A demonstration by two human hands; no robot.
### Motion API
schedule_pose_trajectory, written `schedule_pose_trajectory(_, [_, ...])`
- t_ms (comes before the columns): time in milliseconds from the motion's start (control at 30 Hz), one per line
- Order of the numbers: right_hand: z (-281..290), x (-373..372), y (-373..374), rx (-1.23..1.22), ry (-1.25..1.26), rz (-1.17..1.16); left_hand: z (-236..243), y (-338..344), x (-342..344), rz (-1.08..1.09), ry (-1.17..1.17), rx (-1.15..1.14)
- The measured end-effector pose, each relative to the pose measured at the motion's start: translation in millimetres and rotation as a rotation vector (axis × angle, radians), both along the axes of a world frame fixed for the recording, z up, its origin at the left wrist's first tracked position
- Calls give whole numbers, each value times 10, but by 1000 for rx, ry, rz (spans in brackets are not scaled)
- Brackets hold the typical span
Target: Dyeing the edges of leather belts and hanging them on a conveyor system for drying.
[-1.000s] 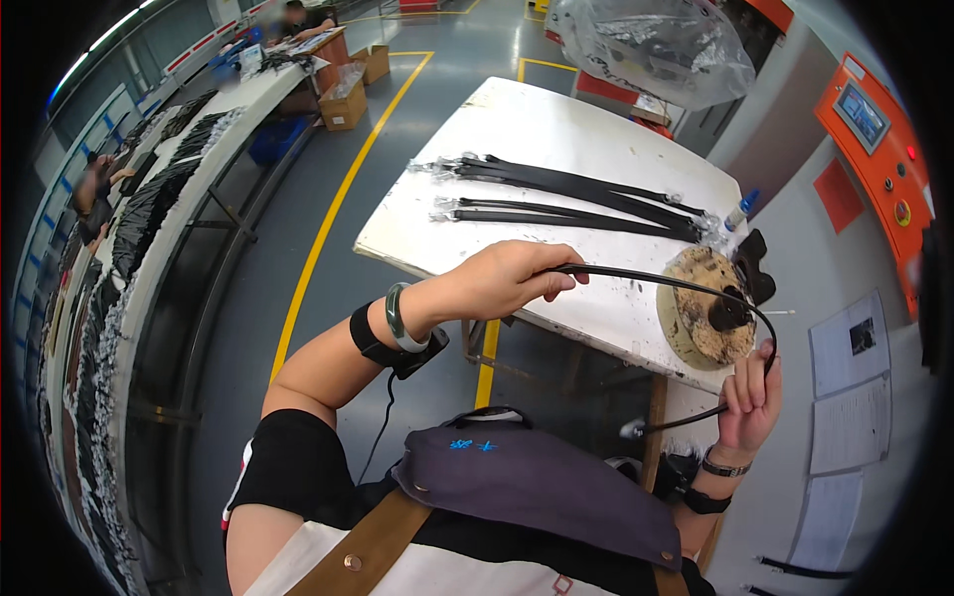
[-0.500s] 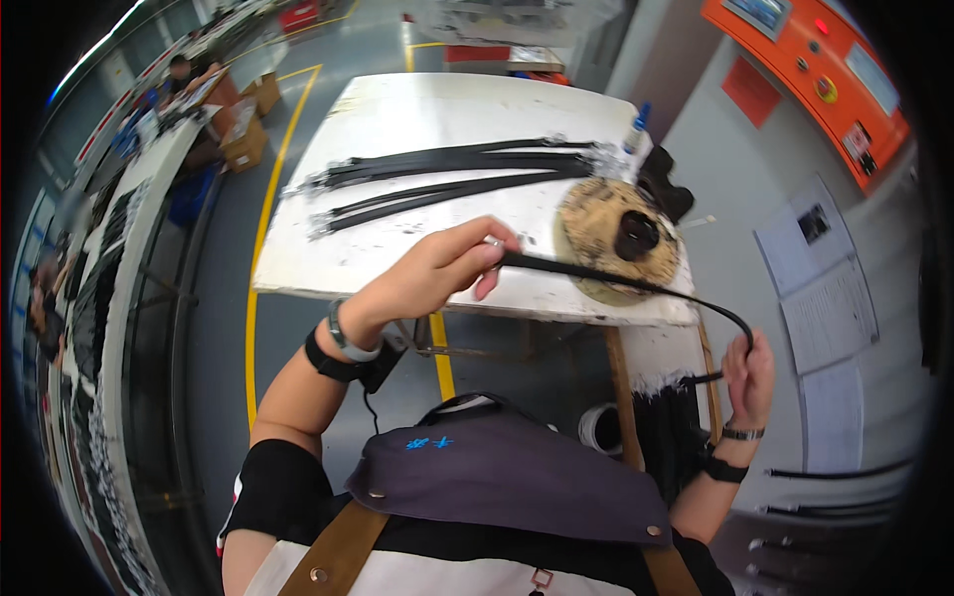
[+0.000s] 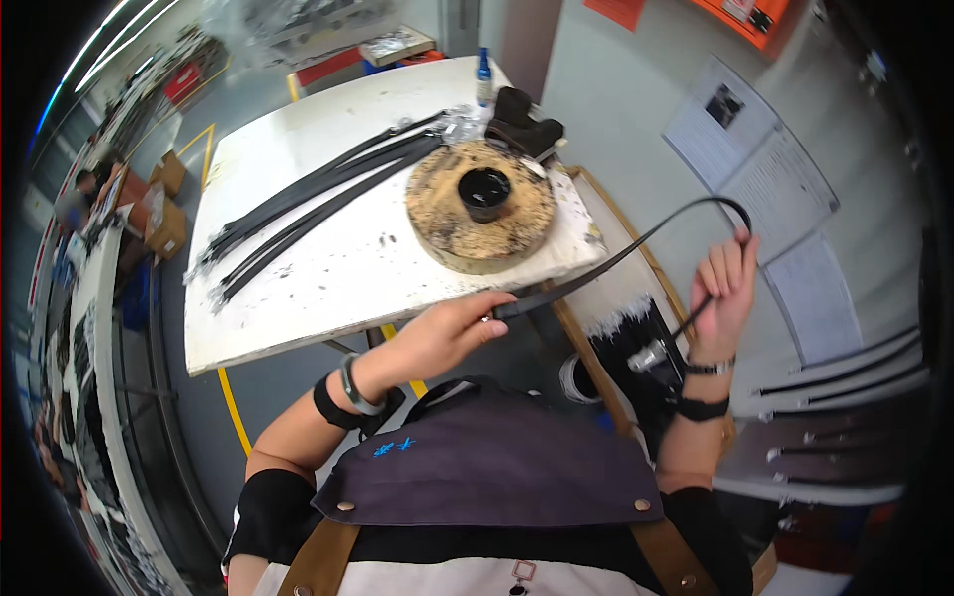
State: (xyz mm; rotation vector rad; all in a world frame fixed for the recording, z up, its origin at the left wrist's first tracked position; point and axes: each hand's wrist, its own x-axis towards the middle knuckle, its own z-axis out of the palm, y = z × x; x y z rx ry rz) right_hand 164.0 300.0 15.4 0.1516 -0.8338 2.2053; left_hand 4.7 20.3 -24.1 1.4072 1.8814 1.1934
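Note:
A black belt (image 3: pixel 596 272) arches between my two hands, in front of the white table. My left hand (image 3: pixel 437 340) pinches one end near the table's front edge. Higher and to the right, my right hand (image 3: pixel 725 293) is closed around the belt where it bends over. Below that hand hangs its other end, with a shiny wrapped buckle (image 3: pixel 649 356). A small pot (image 3: pixel 485 191) of black liquid stands on a round, stained wooden block (image 3: pixel 437 238) beyond the belt.
Several black belts (image 3: pixel 328 189) lie on the white table (image 3: pixel 338 298), left of the block. A blue bottle (image 3: pixel 484 79) and dark cloth (image 3: pixel 524 124) are at the back. A wooden-sided trough (image 3: pixel 586 363) holds more belts. Others (image 3: pixel 845 363) hang at the right.
My view has turned right. My right hand has risen with the belt, which now arches higher, and the wrapped buckle has come into sight below it. Both hands keep their hold.

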Motion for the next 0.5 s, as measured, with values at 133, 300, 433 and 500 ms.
schedule_pose_trajectory(133, [29, -168, 51, -104, 113, 11, -212, 387, 201, -94, 309, 80])
schedule_pose_trajectory(300, [33, -184, 152, -155, 184, -11, -150, 590, 323, -67, 162, 145])
schedule_pose_trajectory(433, [-30, -295, 63, -192, 201, 8, -77, 823, 414, -56, 69, 335])
schedule_pose_trajectory(500, [-52, -369, -37, -202, 200, 30, -68, 939, 438, -135, -24, 346])
